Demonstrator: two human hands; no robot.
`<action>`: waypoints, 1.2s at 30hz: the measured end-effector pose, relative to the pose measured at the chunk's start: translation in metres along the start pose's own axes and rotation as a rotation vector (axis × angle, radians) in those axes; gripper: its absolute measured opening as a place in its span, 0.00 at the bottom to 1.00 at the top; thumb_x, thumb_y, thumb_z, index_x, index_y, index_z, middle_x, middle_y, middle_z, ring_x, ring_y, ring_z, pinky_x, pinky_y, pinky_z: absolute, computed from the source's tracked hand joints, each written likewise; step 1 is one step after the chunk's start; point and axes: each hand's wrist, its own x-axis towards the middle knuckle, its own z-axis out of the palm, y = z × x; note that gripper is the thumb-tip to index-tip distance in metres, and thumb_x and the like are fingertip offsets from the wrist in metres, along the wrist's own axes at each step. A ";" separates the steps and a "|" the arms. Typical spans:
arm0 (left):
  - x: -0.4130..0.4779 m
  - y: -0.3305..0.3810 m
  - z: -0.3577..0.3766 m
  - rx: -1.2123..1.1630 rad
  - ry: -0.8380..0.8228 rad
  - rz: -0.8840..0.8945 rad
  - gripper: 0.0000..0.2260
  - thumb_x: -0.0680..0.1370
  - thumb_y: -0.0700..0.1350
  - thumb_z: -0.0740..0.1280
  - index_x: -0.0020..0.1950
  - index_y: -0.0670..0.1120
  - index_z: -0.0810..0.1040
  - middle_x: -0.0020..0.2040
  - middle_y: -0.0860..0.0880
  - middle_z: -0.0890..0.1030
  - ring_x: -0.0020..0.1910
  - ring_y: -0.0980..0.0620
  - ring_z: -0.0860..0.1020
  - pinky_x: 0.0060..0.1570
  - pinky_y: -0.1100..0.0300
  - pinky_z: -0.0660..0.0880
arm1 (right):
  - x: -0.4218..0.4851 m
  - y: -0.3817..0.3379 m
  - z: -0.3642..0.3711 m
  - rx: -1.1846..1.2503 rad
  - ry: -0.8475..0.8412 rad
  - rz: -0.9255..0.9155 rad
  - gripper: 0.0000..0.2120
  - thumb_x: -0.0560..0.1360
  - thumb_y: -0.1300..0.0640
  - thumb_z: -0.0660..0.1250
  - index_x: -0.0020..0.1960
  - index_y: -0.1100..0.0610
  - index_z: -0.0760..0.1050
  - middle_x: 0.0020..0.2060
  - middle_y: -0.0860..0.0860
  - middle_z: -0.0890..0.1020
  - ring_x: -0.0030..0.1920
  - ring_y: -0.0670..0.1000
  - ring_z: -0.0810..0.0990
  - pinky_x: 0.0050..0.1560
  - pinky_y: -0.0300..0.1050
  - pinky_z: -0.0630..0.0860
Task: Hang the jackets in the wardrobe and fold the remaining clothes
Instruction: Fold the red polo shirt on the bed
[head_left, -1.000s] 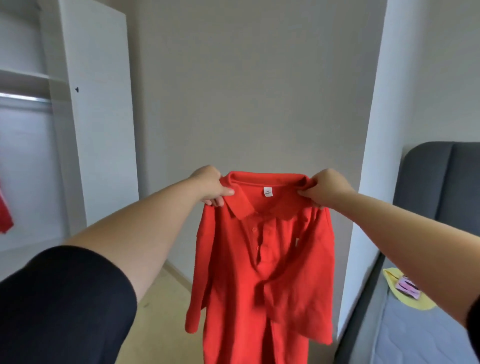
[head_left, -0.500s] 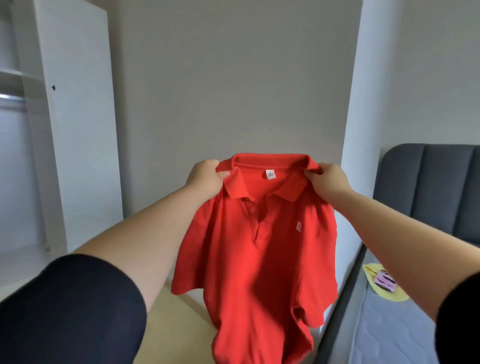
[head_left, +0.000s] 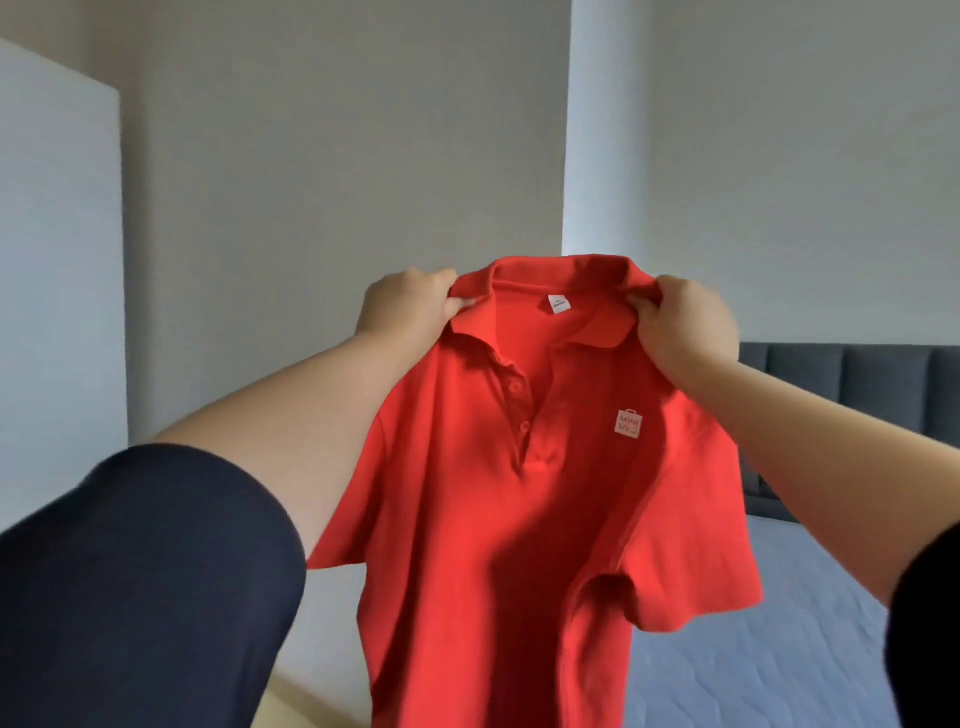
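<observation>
Grey wall (head_left: 337, 156) | both hands pinch red polo shirt (head_left: 493, 519) collar

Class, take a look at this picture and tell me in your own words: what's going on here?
A person is holding up a red polo shirt in the air with its front facing them. The left hand and the right hand each pinch it beside the collar, so it hangs open and is not yet folded. A bed with a dark headboard lies behind it to the right.
</observation>
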 end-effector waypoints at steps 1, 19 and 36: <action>0.006 0.008 -0.008 0.022 0.016 0.019 0.20 0.78 0.60 0.61 0.51 0.42 0.77 0.44 0.37 0.80 0.45 0.37 0.78 0.36 0.55 0.63 | 0.004 0.002 -0.014 -0.036 0.031 -0.013 0.13 0.78 0.49 0.60 0.45 0.58 0.73 0.44 0.62 0.80 0.45 0.64 0.78 0.38 0.47 0.64; -0.049 0.137 0.117 -0.030 -0.510 0.004 0.19 0.79 0.58 0.61 0.54 0.43 0.77 0.54 0.42 0.79 0.54 0.41 0.77 0.42 0.56 0.67 | -0.035 0.156 -0.023 -0.347 -0.605 0.141 0.17 0.76 0.46 0.65 0.44 0.60 0.78 0.44 0.59 0.81 0.42 0.58 0.76 0.40 0.45 0.69; -0.191 0.191 0.416 -0.667 -0.823 -0.707 0.14 0.79 0.47 0.64 0.52 0.36 0.80 0.52 0.38 0.81 0.53 0.40 0.79 0.52 0.54 0.74 | -0.187 0.329 0.218 -0.257 -0.502 0.565 0.11 0.76 0.56 0.64 0.50 0.64 0.79 0.48 0.65 0.81 0.52 0.65 0.78 0.45 0.50 0.71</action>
